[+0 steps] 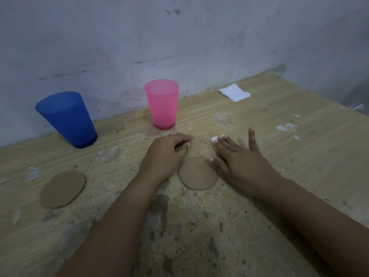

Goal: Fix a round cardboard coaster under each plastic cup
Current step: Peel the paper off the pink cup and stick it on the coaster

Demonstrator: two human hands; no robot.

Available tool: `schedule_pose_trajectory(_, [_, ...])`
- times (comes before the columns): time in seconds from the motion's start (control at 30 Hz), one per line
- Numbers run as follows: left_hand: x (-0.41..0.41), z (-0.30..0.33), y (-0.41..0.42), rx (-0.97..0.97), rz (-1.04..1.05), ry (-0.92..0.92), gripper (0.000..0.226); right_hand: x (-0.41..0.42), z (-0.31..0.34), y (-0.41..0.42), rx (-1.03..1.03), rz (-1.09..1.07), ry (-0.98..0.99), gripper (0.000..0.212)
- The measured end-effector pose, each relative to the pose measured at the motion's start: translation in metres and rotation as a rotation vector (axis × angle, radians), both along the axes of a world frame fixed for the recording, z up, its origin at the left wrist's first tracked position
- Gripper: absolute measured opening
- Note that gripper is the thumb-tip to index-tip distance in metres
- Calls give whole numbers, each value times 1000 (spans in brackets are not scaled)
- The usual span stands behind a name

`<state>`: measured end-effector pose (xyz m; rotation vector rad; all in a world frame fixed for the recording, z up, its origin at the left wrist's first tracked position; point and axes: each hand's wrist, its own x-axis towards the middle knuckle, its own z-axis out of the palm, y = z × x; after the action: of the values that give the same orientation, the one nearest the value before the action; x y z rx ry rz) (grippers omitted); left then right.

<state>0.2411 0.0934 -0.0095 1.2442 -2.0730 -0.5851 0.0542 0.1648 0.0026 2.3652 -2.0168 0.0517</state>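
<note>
At about nine o'clock on the table the blue cup is standing upright straight on the bare wood near the wall, with nothing under it. Nearer the person, at roughly eight o'clock, the left coaster is lying flat and untouched, well apart from that cup.

Toward twelve o'clock the pink cup is also sitting upright on the tabletop, no cardboard beneath it as far as I can see.

In the middle, the left hand is resting on the wood just below the pink cup, fingers loosely curled and holding nothing. Just beside it at its four o'clock, the second coaster is lying flat, and the right hand is lying spread and relaxed, its thumb touching the coaster's edge and its fingertips pressing on a small white wad.

At two o'clock a white folded cloth is lying by the wall.

So I am judging both cups as still waiting: neither coaster is fixed yet.
</note>
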Motion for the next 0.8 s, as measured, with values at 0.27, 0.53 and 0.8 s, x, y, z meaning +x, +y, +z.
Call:
schedule_pose_trajectory(0.27, [1,0,0,-15,-15,2,27,11,0,-52,73,48,-237,55])
schedule_pose_trajectory(0.53, [0,-1,-2,21,-2,22,25,-23,-3,-10,26,224,-176,54])
schedule_pose_trajectory(0.8, [0,-1,-1,12,-6,25,25,-3,-5,-46,-24,126,-46,47])
